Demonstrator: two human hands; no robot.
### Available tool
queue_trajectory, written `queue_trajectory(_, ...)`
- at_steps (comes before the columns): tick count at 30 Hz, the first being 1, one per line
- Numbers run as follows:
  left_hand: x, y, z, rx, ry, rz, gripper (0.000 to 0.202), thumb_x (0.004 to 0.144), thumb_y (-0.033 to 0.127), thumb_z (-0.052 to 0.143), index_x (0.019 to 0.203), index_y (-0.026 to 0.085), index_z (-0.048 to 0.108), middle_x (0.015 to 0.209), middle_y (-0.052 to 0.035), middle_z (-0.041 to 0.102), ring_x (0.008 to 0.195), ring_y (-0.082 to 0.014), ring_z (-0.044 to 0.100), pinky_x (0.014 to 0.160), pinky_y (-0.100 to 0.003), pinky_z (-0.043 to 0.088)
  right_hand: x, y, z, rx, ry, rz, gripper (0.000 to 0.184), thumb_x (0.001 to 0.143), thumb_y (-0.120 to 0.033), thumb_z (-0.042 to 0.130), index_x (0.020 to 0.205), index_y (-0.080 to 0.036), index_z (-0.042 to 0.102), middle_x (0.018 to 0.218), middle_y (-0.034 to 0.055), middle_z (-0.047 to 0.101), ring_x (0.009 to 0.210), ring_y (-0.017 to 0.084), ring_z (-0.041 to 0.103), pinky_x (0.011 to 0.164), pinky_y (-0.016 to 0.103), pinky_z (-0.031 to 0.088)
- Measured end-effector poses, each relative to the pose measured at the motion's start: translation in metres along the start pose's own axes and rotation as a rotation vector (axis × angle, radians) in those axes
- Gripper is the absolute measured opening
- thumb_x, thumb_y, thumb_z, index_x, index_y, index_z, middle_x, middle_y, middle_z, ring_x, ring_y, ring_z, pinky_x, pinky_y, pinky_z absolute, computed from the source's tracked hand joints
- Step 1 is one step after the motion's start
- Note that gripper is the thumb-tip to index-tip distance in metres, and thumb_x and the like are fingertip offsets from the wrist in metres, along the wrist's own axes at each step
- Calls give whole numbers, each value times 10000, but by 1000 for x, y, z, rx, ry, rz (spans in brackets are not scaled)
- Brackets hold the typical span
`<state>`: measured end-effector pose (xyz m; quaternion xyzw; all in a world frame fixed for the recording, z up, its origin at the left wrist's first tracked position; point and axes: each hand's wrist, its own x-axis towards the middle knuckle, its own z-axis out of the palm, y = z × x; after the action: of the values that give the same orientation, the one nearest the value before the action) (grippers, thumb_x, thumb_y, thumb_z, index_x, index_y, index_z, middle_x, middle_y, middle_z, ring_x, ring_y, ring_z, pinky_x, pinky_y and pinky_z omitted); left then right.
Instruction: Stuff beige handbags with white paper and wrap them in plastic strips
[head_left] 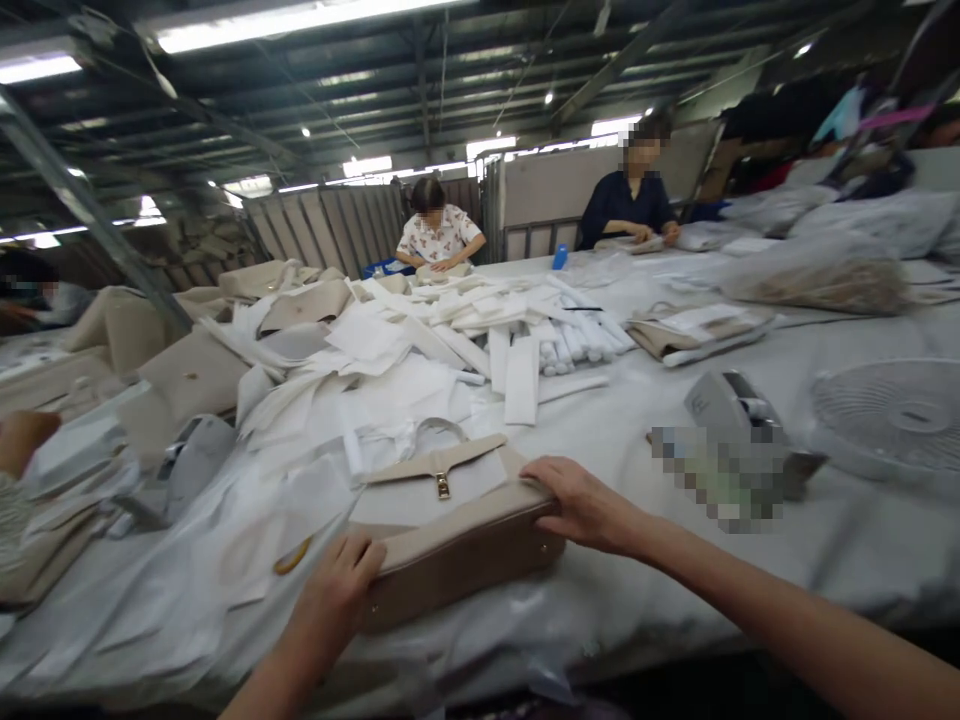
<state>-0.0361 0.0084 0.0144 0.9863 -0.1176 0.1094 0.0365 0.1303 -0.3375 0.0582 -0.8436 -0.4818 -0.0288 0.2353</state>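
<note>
A beige handbag (465,555) lies at the table's near edge, its base turned toward me. Its gold clasp (443,486) and a thin flap face up, with white sheet material showing beneath the flap. My left hand (341,580) grips the bag's near left corner, fingers curled over the edge. At the opposite end, my right hand (581,505) is closed on the right corner, thumb below and fingers on top. A curved handle (439,425) rises behind the flap. A small yellow curved object (292,556) rests left of the bag.
White paper pieces and rolls (517,340) are heaped beyond the bag. More beige bags (195,370) pile up at left. A grey tape dispenser (731,405) and a round fan (892,415) are at right. Two co-workers (442,235) sit across the table; another person's hand (26,440) appears at far left.
</note>
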Motion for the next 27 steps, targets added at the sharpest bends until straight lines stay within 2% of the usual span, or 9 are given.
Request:
queue_trajectory(5, -13, -9, 18, -5, -25, 66, 410, 774, 29, 406, 1101, 218, 564, 1199, -70, 598, 1066, -206, 570, 889, -329, 491, -19, 11, -7, -110, -28, -29, 480, 707, -111, 688, 1166, -161, 555, 1133, 111, 617, 1052, 238, 563, 932, 379, 422)
queue_trajectory(9, 4, 5, 4, -3, -154, -9, 595, 792, 64, 403, 1355, 255, 411, 1279, -88, 558, 1133, -223, 552, 941, -358, 463, -6, 17, 0, -142, -116, -143, 561, 717, -131, 695, 1247, -141, 514, 1210, 150, 604, 1106, 247, 559, 949, 392, 407)
queue_trajectory(13, 31, 20, -10, -34, -365, 17, 788, 738, 84, 498, 1450, 328, 262, 1293, -97, 540, 1125, -252, 561, 926, -357, 463, 3, 25, 8, -151, -158, -220, 654, 741, -134, 666, 1353, -105, 436, 1309, 197, 541, 1197, 277, 519, 987, 417, 409)
queue_trajectory(15, 34, 24, -1, 6, -397, 44, 944, 661, 15, 517, 1470, 359, 171, 1329, -107, 514, 1180, -282, 524, 960, -389, 440, -1, 29, 16, -146, -151, -237, 570, 815, -87, 556, 1370, -123, 432, 1305, 185, 551, 1219, 259, 512, 1006, 422, 415)
queue_trajectory(18, 20, 25, 31, 116, -358, 54, 1034, 615, -17, 565, 1450, 429, 151, 1378, -115, 467, 1263, -356, 433, 1006, -496, 383, -17, 36, 38, -111, -113, -253, 474, 887, -38, 405, 1337, -156, 498, 1283, 165, 584, 1239, 236, 508, 1041, 436, 415)
queue_trajectory(20, 5, 26, 53, 144, -311, 40, 932, 686, 87, 635, 1414, 487, 213, 1379, -108, 461, 1260, -385, 421, 1008, -569, 350, -31, 42, 56, -87, -80, -259, 445, 911, -43, 374, 1304, -170, 541, 1280, 156, 593, 1246, 237, 504, 1056, 451, 412)
queue_trajectory(22, -6, 27, 68, 125, -269, 18, 799, 745, 300, 684, 1388, 513, 260, 1363, -106, 463, 1245, -399, 419, 1009, -611, 319, -43, 46, 71, -99, -51, -245, 443, 925, -39, 352, 1301, -169, 546, 1290, 161, 586, 1262, 243, 485, 1057, 467, 411)
queue_trajectory(24, -10, 29, 73, 104, -242, 3, 774, 736, 466, 689, 1385, 512, 270, 1361, -107, 448, 1257, -411, 391, 1022, -616, 295, -50, 50, 82, -135, -50, -236, 451, 927, -27, 342, 1329, -138, 514, 1317, 192, 554, 1298, 268, 432, 1055, 499, 401)
queue_trajectory(27, 0, 37, 67, 96, -235, -2, 767, 739, 528, 666, 1391, 504, 262, 1348, -112, 445, 1264, -418, 372, 1020, -601, 297, -54, 50, 87, -140, -74, -251, 480, 910, -10, 351, 1371, -93, 451, 1359, 232, 498, 1345, 290, 350, 1064, 529, 370)
